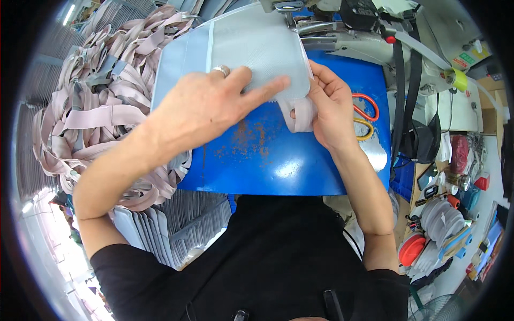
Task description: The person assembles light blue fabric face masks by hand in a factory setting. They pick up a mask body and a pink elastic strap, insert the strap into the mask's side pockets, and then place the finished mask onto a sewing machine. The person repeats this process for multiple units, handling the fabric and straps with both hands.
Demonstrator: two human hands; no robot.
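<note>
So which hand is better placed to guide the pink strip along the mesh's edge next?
Probably the right hand: its fingers hold the pale pink fabric strip by the right edge of the grey mesh panel. The left hand is spread over the panel instead.

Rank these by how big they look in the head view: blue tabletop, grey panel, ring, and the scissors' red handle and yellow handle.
Largest to smallest:
1. Blue tabletop
2. Grey panel
3. Red handle and yellow handle: too close to rank surely
4. Ring
</note>
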